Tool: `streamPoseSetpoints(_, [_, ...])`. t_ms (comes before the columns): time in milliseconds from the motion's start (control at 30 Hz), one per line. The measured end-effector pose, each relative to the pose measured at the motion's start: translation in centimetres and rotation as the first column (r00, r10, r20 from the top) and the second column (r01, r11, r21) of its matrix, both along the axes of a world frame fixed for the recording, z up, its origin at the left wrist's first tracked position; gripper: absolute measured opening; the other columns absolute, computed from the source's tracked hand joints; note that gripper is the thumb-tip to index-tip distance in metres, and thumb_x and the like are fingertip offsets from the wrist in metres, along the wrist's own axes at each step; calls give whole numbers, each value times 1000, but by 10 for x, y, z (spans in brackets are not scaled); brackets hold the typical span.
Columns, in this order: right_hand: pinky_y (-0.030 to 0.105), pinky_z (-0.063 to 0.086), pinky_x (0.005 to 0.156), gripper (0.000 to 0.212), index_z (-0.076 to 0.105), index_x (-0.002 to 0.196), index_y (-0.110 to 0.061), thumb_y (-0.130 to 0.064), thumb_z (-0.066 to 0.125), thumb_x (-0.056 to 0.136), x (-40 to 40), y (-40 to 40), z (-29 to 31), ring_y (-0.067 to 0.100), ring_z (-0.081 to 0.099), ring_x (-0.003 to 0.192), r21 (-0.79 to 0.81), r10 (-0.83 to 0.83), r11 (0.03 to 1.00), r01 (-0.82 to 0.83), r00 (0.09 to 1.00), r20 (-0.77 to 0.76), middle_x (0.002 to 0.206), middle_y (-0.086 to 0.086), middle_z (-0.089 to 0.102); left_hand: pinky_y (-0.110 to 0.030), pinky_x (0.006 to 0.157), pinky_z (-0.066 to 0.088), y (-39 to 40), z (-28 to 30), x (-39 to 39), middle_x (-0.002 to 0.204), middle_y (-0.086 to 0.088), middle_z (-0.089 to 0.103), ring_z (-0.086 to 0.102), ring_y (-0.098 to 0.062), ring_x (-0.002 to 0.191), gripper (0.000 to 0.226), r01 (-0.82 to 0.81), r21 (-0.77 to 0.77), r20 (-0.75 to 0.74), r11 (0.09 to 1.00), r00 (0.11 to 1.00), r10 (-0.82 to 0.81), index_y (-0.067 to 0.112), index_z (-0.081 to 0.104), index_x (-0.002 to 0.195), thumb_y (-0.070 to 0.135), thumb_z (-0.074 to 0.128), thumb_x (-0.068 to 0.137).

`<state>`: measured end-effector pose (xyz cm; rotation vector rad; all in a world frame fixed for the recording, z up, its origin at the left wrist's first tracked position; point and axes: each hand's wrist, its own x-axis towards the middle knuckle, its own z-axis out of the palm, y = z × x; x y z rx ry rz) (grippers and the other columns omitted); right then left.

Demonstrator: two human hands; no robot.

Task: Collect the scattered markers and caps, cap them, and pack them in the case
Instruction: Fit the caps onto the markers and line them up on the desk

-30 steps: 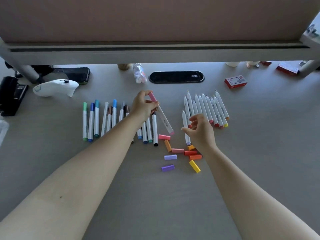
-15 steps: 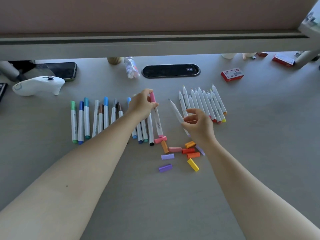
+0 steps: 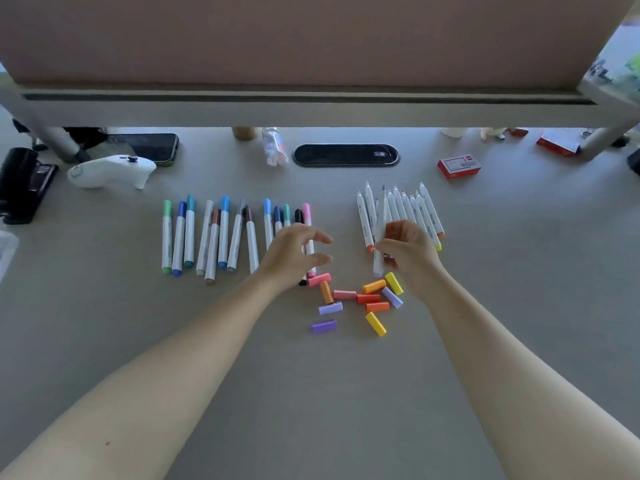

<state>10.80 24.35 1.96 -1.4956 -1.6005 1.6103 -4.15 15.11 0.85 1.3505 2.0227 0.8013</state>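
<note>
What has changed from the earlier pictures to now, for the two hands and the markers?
The left hand let go of the pink marker, which now lies at the right end of the capped row, and hovers open. The right hand picked up an uncapped marker with a lilac end. The loose caps and the uncapped row stayed.

The place looked like an office workstation. A grey desk (image 3: 519,271) ran under a fabric-faced partition panel (image 3: 311,36), with an oval cable grommet (image 3: 346,155) set into its top. A phone (image 3: 152,147), a white handheld controller (image 3: 110,170) and a small red box (image 3: 459,168) lay along the back edge.
</note>
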Motion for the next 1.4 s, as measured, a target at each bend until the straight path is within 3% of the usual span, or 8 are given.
streamPoseSetpoints(167, [34, 51, 72, 28, 48, 73, -18, 9, 55, 80, 7, -8, -2, 25, 55, 82, 53, 55, 997, -55, 998, 14, 76, 5, 55, -25, 91, 29, -24, -13, 19, 106, -1, 57, 44, -17, 110, 15, 83, -77, -96, 994, 991, -90, 13, 69, 88, 23, 71, 77])
streamPoseSetpoints(267, [42, 51, 81, 29, 48, 72, -19, 9, 55, 78, 12, -13, -8, 24, 55, 80, 64, 67, 996, -70, 997, 46, 73, 1, 54, -27, 94, 26, -30, -19, 28, 114, 1, 51, 36, -16, 113, 23, 143, -135, -240, 980, 955, -173, 17, 66, 93, 33, 69, 76])
streamPoseSetpoints(400, [38, 50, 82, 26, 49, 73, -18, 6, 58, 78, 16, -18, -10, 21, 54, 81, 98, 82, 991, -92, 991, 103, 71, -4, 53, -32, 98, 25, -30, -19, 34, 122, -1, 44, 31, -19, 120, 28, 161, -187, -338, 969, 915, -218, 17, 65, 99, 36, 66, 78])
streamPoseSetpoints(533, [38, 50, 84, 18, 52, 89, -9, 4, 59, 78, 21, -18, -5, 20, 54, 83, 123, 99, 986, -111, 990, 105, 72, -4, 52, -32, 98, 26, -29, -16, 36, 119, 0, 46, 33, -18, 119, 25, 151, -176, -352, 973, 913, -206, 16, 66, 97, 34, 65, 80])
streamPoseSetpoints(667, [39, 50, 85, 23, 51, 75, -16, 5, 59, 78, 25, -16, -2, 20, 54, 83, 121, 91, 987, -103, 991, 93, 72, -4, 52, -32, 97, 27, -30, -14, 36, 117, 0, 47, 34, -18, 117, 26, 179, -204, -355, 962, 903, -244, 17, 64, 100, 34, 65, 80])
streamPoseSetpoints(900, [25, 42, 61, 30, 47, 69, -22, 4, 59, 76, 41, -10, -1, 14, 47, 64, 140, -4, 990, -5, 998, 68, 68, -4, 50, -30, 98, 31, -13, -4, 46, 116, -5, 55, 43, -21, 114, 26, 153, -88, -299, 984, 938, -173, 12, 63, 105, 26, 63, 83])
streamPoseSetpoints(1200, [40, 50, 80, 21, 55, 92, -11, 5, 56, 78, 82, -5, -7, 22, 55, 84, 99, -105, 990, 99, 993, 55, 84, 3, 58, -27, 86, 31, 22, -8, 88, 113, -3, 56, 44, -20, 109, 26, 342, -155, -376, 927, 847, -375, 18, 65, 105, 33, 59, 86])
streamPoseSetpoints(1400, [36, 47, 77, 20, 53, 92, -12, 2, 57, 80, 89, -7, -14, 21, 53, 82, 92, -118, 989, 113, 992, 47, 75, -5, 53, -31, 92, 30, 28, -10, 97, 111, -3, 51, 40, -21, 111, 25, 353, -251, -432, 901, 792, -431, 20, 63, 106, 35, 56, 87])
